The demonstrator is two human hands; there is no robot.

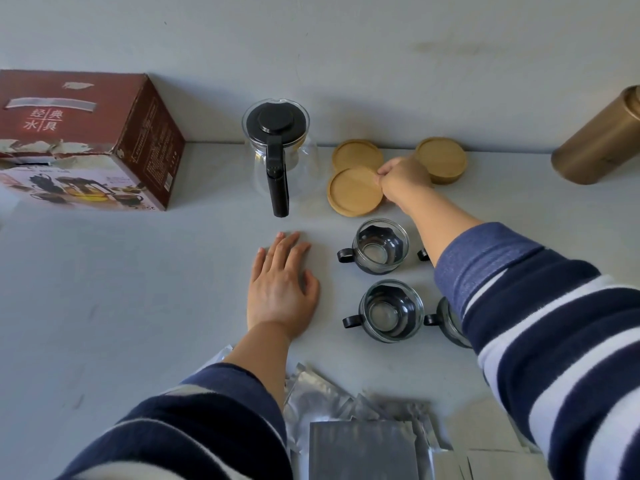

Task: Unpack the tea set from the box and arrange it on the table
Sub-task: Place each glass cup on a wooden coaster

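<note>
Your right hand (401,181) pinches the edge of a round wooden coaster (355,192) just right of centre in the upper half of the frame; it is pale bamboo-coloured with a raised rim. A second coaster (356,154) sits just behind it, partly overlapped, and a small stack of coasters (441,160) lies to the right, beside your hand. Your left hand (282,285) rests flat on the pale surface (121,289) at centre frame, fingers straight and together.

The glass teapot (277,150) stands left of the coasters, clear-bodied with a black lid and a long black handle pointing toward you. Below the coasters, glass cups in black holders sit in two rows: one (379,245) above another (389,311), with two more partly hidden by your right sleeve.

The box (86,140) is at the upper left, dark red-brown, printed with the characters 经典水具 and a photo of the set; its smaller text is unreadable. Silver foil pouches (363,434) lie at the bottom edge, and a gold canister (602,140) at the upper right.
</note>
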